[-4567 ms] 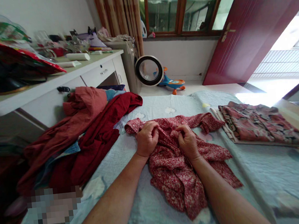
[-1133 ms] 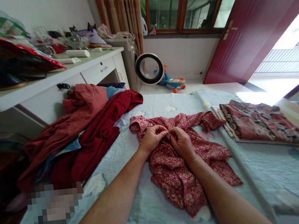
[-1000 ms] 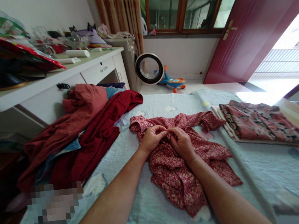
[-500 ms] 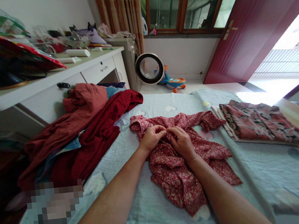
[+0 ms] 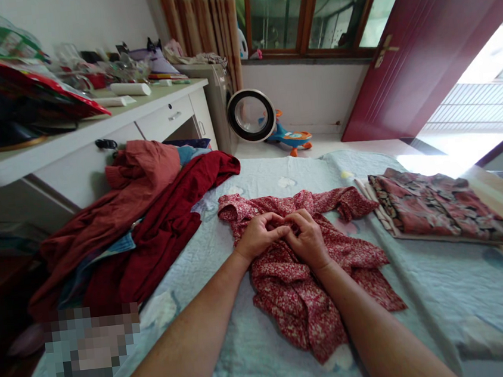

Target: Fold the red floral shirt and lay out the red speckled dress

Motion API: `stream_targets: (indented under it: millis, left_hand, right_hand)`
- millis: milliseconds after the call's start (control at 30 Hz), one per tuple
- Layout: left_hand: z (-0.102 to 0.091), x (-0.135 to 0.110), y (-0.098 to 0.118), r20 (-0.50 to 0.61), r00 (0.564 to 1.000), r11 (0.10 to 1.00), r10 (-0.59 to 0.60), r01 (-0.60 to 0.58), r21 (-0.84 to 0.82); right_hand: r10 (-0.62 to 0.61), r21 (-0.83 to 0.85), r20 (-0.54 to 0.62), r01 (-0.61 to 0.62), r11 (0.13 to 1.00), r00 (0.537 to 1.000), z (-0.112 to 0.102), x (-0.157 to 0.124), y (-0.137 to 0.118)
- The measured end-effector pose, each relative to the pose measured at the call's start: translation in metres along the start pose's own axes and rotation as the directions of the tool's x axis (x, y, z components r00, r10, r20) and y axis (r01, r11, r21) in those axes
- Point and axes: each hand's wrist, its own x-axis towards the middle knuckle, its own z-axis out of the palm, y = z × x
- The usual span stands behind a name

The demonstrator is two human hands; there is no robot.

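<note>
A red shirt with a small pale print (image 5: 306, 279) lies rumpled on the light blue quilt (image 5: 233, 358), its sleeves spread to both sides and its lower part bunched toward me. My left hand (image 5: 263, 234) pinches the cloth at the upper front, thumb and fingertips drawn together. Right beside it, my right hand (image 5: 307, 236) grips the same part of the shirt with bent fingers. The two hands' fingertips meet, and the small bit of cloth between them is hidden.
Folded patterned clothes (image 5: 442, 207) lie at the right. A heap of dark red (image 5: 162, 240) and rust-coloured clothes (image 5: 142, 170) sits at the left, by a cluttered white desk (image 5: 154, 118). Beyond are an open washing machine door (image 5: 251, 115), a blue ride-on toy (image 5: 288, 136) and a red door (image 5: 394, 47).
My fingers have shifted on the shirt's front: the left thumb now reaches further right, against the right hand's fingers. The shirt and the other clothes stay in place.
</note>
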Motion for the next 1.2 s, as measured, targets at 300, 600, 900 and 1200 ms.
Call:
stream_targets:
  millis: [300,600,900,1200]
  left_hand:
    - [-0.004,0.002,-0.01,0.057,0.997,0.996,-0.058,0.062,-0.066]
    - [0.0,0.003,-0.014,0.006,1.0,0.999,0.02,-0.02,0.046]
    - [0.003,0.003,-0.014,-0.129,0.975,0.947,0.183,-0.139,0.29]
    - [0.003,0.003,-0.014,-0.131,0.976,0.946,0.175,-0.13,0.297]
  right_hand:
    - [0.057,0.144,0.082,-0.068,0.987,0.995,0.0,0.003,0.014]
    - [0.063,0.144,0.1,-0.077,0.987,0.993,-0.001,0.003,0.012]
    - [0.067,0.182,0.087,-0.082,0.98,0.994,0.0,0.004,0.014]
    - [0.125,0.231,0.144,-0.156,0.96,0.982,0.0,0.003,0.02]
